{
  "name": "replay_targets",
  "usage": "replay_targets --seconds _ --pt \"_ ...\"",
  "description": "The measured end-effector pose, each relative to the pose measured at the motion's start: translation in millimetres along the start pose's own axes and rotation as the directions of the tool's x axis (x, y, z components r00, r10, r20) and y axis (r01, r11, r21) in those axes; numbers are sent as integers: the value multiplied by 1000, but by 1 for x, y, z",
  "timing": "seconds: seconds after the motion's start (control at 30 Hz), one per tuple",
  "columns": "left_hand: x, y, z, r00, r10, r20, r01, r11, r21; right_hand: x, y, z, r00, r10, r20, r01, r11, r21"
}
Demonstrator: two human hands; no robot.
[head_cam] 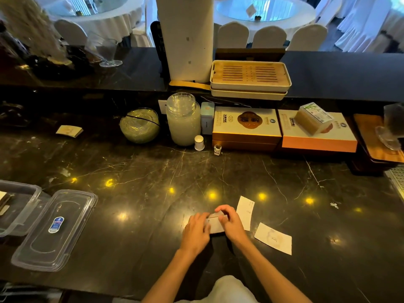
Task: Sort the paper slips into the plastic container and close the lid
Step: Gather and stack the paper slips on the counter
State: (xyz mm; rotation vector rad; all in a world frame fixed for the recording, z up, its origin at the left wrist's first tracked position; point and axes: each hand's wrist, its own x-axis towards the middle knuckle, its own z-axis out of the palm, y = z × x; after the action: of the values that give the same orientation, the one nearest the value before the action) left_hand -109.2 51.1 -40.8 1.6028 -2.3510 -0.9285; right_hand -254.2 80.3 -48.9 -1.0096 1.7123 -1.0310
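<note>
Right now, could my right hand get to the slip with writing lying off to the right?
Probably yes. The slip lies flat on the counter just right of your right hand, with nothing between, though that hand is busy holding folded paper.

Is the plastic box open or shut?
Open. Its lid lies flat on the counter beside the box.
</note>
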Motion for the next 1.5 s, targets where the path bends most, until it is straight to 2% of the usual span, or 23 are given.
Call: replay_targets --seconds 0.07,0.13,0.2,0.3,0.4,0.57,0.63,0.77,0.9,1.0,1.07,1.1,1.13,1.17,1.2,1.23,1.27,1.3,1.33,1.37,1.43,1.5 --pt "0 -1 -7 992 59 -113 -57 998 17 -7 2 7 995 -53 -80 55 998 23" --pt "-5 -4 -4 983 118 -141 -106 990 90 -12 8 13 989 -92 -116 90 996 -24" --pt "-12 -10 8 981 109 -159 -90 988 125 -19 18 17 989 -116 -94 107 990 -93" --pt "-18 -15 20 977 -56 -206 33 993 -112 -29 26 20 990 -122 -70 110 983 -149" --pt "-13 -13 24 978 -91 -185 49 974 -221 -33 22 28 994 -83 -73 74 989 -124" --pt "-7 -12 27 985 -79 -152 34 959 -282 -39 24 38 999 -33 -42 25 984 -176" --pt "-7 -17 26 983 -70 -171 20 961 -277 -41 23 33 995 -88 -39 77 971 -227" --pt "-12 -28 29 970 60 -237 -109 973 -203 -40 22 24 973 -218 -81 188 942 -277" --pt "-15 -30 32 987 4 -159 -34 982 -188 -41 27 25 984 -170 -49 140 915 -378" --pt "-9 -25 22 970 16 -241 -91 949 -302 -36 21 24 989 -76 -130 43 969 -241" --pt "0 -13 13 953 -156 -261 -1 857 -515 -29 15 16 975 149 -166 -142 989 50" --pt "7 -5 8 942 -283 -179 92 733 -674 -27 12 13 951 283 -126 -246 936 252" --pt "15 5 4 934 -356 -31 177 536 -826 -26 9 12 926 375 -50 -322 851 415" --pt "23 12 1 928 -343 142 258 321 -911 -25 8 11 907 419 34 -370 756 540" --pt "29 18 2 919 -268 288 337 157 -929 -25 7 10 898 425 113 -400 683 611" --pt "34 23 3 909 -197 368 389 80 -918 -25 7 9 891 415 183 -427 632 646" --pt "38 27 5 902 -165 398 412 63 -909 -25 8 4 885 404 231 -455 648 611" --pt "41 28 7 898 -182 400 420 88 -903 -23 7 -3 880 394 263 -474 725 500" --pt "43 29 11 894 -214 393 424 126 -897 -20 7 -13 878 394 273 -466 834 296" --pt "46 29 15 891 -239 386 432 186 -882 -14 8 -24 883 400 246 -429 900 80" --pt "49 32 19 887 -254 386 453 317 -833 -2 9 -45 908 418 18 -403 886 -230" --pt "53 35 23 873 -271 406 484 366 -795 8 11 -64 882 385 -273 -465 806 -365"
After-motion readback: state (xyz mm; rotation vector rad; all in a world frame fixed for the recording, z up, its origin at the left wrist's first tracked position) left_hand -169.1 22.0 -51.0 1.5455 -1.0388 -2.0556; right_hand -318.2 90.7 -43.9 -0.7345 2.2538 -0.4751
